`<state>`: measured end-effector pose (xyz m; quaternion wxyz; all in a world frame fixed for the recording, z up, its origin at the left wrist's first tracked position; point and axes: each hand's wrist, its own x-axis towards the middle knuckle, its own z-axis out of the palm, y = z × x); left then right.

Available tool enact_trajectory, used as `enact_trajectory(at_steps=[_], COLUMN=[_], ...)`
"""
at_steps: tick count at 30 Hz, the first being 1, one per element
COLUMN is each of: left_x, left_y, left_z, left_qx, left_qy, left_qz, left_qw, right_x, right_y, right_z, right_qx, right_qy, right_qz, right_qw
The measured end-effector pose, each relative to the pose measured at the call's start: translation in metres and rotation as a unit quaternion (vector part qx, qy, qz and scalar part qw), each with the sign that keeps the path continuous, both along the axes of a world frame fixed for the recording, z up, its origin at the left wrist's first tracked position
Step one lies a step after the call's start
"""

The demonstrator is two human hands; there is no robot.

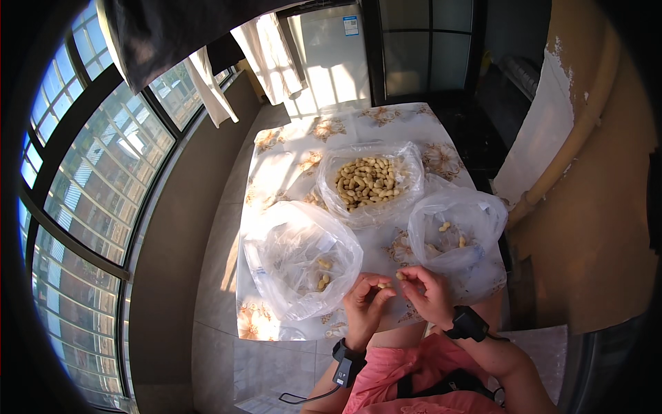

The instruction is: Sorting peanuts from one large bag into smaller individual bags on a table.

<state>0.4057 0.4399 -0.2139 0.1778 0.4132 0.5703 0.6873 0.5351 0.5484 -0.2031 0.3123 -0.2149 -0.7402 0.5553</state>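
Observation:
Over the near edge of the table, my left hand (367, 300) pinches a peanut (384, 285) between thumb and fingers. Close beside it, my right hand (427, 293) is closed on another small peanut (400, 275). Beyond both hands, a clear plastic bag (329, 200) stands open around a heap of unshelled peanuts (365, 181). To the left of my left hand sits an open plastic bag (276, 276) with a few peanuts (323, 281) in it. A third bag (486, 214), at the right, holds a few peanuts (462, 241) too.
The table (365, 124) wears a white cloth with brown flowers. A barred window (103, 179) runs along the left wall. At the far side stands a pale cabinet (331, 62); a pipe (579, 152) climbs the right wall. Dark bands (469, 324) circle my wrists.

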Motion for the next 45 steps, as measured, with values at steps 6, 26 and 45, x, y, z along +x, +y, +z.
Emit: enact_trajectory(at_steps=[6,26,45], left_x=[0.006,0.002,-0.096], left_y=[0.002,-0.042,-0.054], left_z=[0.001,0.047,0.075], left_qx=[0.005,0.034,-0.391], left_qy=[-0.112,0.095,0.379], left_qz=[-0.007,0.106,0.074], left_qw=[0.994,0.989,0.835], right_x=[0.0,0.001,0.0], right_y=[0.0,0.004,0.003], right_z=[0.006,-0.007,-0.008], right_qx=[0.067,-0.052,-0.021], right_qy=[0.002,0.029,0.019], right_qz=[-0.008,0.035,0.014], right_qw=[0.998,0.998,0.999])
